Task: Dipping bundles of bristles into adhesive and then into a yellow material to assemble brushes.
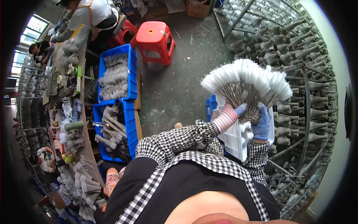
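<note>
Both hands squeeze wire stems: from my remote seat I see the left hand (230, 114) and the right hand (261, 121), gloved, closed on either side of one fanned bundle of white brushes (242, 76), held up over a white bin (231, 143). Grey, speckled floor (179, 86) runs between a cluttered workbench (88, 140) and tall racks (306, 93). I count two red stools (151, 33) (one partly behind a worker (95, 15)) and two blue bins (132, 72) along the workbench; the bundle's brushes overlap too much to number.
</note>
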Tool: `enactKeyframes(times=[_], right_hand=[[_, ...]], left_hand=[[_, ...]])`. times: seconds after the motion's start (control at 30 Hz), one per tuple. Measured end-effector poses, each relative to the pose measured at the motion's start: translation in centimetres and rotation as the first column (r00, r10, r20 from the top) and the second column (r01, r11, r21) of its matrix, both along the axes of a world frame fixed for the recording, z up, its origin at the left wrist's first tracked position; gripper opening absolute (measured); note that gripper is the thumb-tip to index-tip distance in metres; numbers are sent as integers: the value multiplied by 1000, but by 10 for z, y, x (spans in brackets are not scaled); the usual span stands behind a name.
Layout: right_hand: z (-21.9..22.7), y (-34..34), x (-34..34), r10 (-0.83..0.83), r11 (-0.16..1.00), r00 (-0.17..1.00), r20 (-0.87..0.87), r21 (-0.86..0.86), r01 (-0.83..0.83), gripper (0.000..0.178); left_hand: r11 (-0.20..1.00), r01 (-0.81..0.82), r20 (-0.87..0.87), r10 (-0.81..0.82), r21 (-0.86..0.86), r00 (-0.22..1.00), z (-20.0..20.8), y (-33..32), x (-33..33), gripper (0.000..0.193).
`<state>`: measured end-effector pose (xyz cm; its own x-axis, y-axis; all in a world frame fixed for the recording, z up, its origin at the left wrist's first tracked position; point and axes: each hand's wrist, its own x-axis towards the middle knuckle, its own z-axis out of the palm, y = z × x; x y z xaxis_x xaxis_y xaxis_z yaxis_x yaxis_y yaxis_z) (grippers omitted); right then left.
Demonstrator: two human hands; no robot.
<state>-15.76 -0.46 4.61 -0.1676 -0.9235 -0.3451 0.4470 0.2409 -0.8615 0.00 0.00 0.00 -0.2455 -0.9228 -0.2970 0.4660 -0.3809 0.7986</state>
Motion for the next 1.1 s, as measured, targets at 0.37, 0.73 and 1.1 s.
enactKeyframes(times=[0.37,0.73,1.1], right_hand=[[-1,-237,149,137,985,990,-44,-102,-140,27],[7,-597,311,477,839,867,-145,-219,-499,57],[21,-948,511,656,665,702,-277,-230,-711,67]], left_hand=[[958,-256,-2,258,-127,966,-17,-211,134,59],[823,-568,98,566,-3,819,3,-508,284,53],[664,-740,-251,738,104,626,20,-833,451,30]])
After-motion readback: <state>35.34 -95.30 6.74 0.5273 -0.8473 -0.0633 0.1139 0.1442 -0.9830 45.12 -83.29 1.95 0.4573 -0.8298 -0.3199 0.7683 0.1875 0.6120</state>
